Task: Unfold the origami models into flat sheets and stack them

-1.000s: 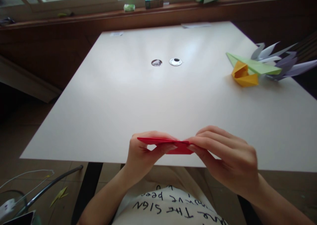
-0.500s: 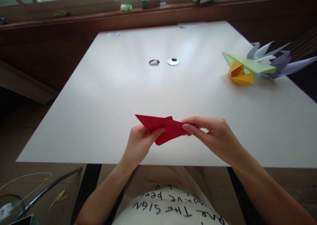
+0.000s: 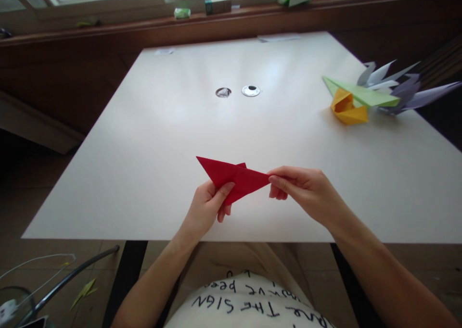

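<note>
Head view: red paper (image 3: 236, 179) now tilted up flatter, pinched between left hand (image 3: 207, 208) and right hand (image 3: 306, 191).

The red paper folded into a flat, pointed triangle (image 3: 236, 178) was held just above the desk's near edge, its long point aimed right, a small flap showing on top.

Left hand (image 3: 207, 208) pinches folded red paper (image 3: 234, 178) from below, right hand (image 3: 306, 191) pinches its right tip, above white table (image 3: 162, 140). Yellow (image 3: 345, 108), green (image 3: 361, 94) and purple (image 3: 407, 90) paper folds far right.
</note>
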`<state>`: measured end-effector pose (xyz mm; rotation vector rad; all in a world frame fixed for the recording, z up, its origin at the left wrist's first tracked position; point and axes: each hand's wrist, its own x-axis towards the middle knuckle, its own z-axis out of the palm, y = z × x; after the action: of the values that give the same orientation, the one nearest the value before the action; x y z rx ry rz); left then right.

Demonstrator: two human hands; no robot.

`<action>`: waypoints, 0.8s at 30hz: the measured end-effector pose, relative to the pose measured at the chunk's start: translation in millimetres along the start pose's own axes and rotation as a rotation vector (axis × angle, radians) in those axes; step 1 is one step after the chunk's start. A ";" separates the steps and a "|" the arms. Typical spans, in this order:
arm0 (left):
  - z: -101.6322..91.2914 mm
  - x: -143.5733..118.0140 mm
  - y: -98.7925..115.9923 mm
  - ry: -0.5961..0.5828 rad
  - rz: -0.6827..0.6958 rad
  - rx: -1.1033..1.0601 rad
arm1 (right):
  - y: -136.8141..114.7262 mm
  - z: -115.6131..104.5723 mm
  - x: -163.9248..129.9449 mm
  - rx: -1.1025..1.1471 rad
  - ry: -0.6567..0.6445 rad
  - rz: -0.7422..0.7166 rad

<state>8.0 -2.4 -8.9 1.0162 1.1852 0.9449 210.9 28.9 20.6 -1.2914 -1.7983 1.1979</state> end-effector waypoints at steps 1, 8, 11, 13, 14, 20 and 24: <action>-0.9 -0.6 0.5 -0.022 0.002 0.005 | 0.7 -1.3 -0.3 0.014 0.000 0.004; -13.6 1.0 2.9 0.156 0.192 0.079 | 2.2 -11.5 -2.5 0.169 -0.224 0.189; -16.1 2.3 1.1 0.223 0.214 0.049 | 1.0 -13.0 -1.6 0.179 -0.266 0.220; -16.4 1.5 -0.2 0.229 0.205 0.018 | 1.9 -13.3 0.1 0.193 -0.249 0.214; -16.6 0.7 -0.8 0.219 0.193 0.003 | 2.9 -13.4 1.1 0.205 -0.238 0.208; -16.7 -4.2 -2.7 0.198 0.167 -0.016 | 9.6 -14.0 3.0 0.323 -0.245 0.243; -11.7 -2.4 -1.9 0.242 0.196 -0.075 | 8.6 -15.1 2.5 0.361 -0.248 0.281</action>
<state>-3.8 -3.9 -11.1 0.9902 1.2530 1.2866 226.3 37.0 18.7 -1.2490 -1.4959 1.8130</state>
